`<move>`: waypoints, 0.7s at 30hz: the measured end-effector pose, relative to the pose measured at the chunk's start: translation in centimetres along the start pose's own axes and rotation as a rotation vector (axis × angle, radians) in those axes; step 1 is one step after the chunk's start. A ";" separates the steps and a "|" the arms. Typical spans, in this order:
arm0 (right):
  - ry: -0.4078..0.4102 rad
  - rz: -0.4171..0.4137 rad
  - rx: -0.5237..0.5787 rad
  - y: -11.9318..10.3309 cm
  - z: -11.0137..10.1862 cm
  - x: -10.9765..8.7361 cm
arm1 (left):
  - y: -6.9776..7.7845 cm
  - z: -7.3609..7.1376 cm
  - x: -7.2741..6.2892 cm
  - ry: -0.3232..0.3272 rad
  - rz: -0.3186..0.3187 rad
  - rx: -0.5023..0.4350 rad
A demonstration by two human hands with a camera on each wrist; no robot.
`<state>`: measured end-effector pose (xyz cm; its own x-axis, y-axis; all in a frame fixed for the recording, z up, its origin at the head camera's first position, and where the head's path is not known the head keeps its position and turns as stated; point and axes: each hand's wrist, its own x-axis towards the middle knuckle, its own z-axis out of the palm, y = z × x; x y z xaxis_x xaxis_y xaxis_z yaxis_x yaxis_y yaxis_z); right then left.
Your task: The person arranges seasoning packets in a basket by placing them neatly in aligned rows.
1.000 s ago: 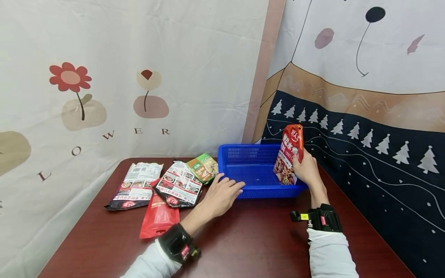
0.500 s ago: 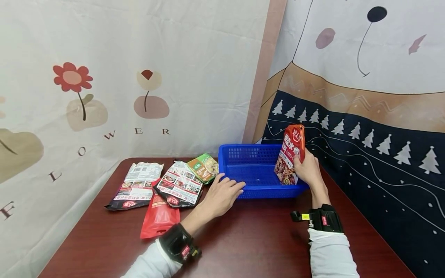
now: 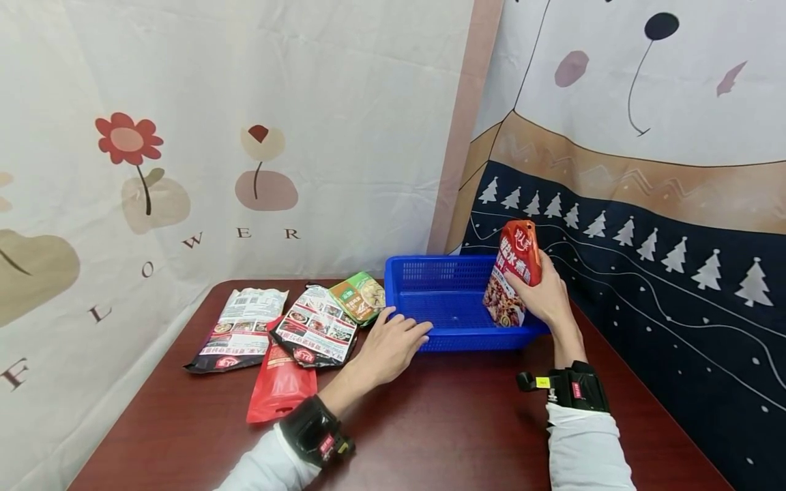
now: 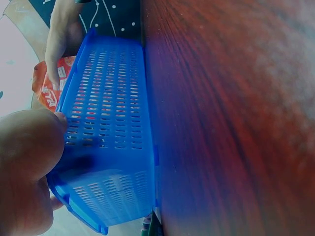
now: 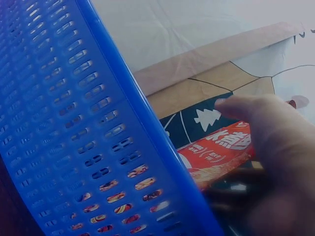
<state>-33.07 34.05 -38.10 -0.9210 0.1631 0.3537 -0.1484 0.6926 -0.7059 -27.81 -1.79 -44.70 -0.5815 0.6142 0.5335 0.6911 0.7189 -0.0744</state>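
Observation:
The blue plastic basket (image 3: 473, 339) stands on the table, its slotted wall (image 4: 103, 98) filling much of the left wrist view. At its near left corner my left hand (image 3: 388, 346) holds the rim, fingers curved over the edge. A red seasoning packet (image 3: 503, 290) stands tilted in the basket's right end. Around its upper right side is my right hand (image 3: 545, 294), thumb spread in front and fingers beside or behind it. In the right wrist view a gap shows between the straight thumb (image 5: 241, 107) and the packet; the other fingers are dark and partly hidden.
Left of the basket lie a green packet (image 3: 362, 294), a black-and-white packet (image 3: 316, 327), a red pouch (image 3: 282, 389) beneath it, and another white packet (image 3: 245, 320). The brown table (image 3: 430, 436) runs up to printed cloths at the back and right.
My right hand has loosened from the packet's edge; its thumb now spreads across the front and the hand sits slightly further right. The packet and left hand stay in place.

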 end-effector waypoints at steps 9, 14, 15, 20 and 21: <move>0.046 -0.018 0.090 -0.4 -1.3 -0.2 | 0.1 -0.2 0.0 -0.007 -0.002 -0.001; 0.090 -0.040 0.124 -1.7 -2.6 -0.7 | 0.0 -0.2 0.1 0.013 0.009 0.014; 0.099 -0.046 0.128 -1.9 -2.8 -0.8 | 0.0 -0.2 0.1 0.014 0.009 0.013; 0.137 -0.074 0.118 -3.1 -3.7 -1.2 | 0.0 -0.1 0.0 0.005 0.005 0.003; 0.144 -0.080 0.110 -3.2 -3.8 -1.3 | 0.0 -0.1 0.0 0.005 0.004 0.001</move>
<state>-30.02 34.25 -33.97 -0.8450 0.2146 0.4898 -0.2647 0.6281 -0.7318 -27.77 -1.81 -44.60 -0.5767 0.6155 0.5373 0.6929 0.7169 -0.0775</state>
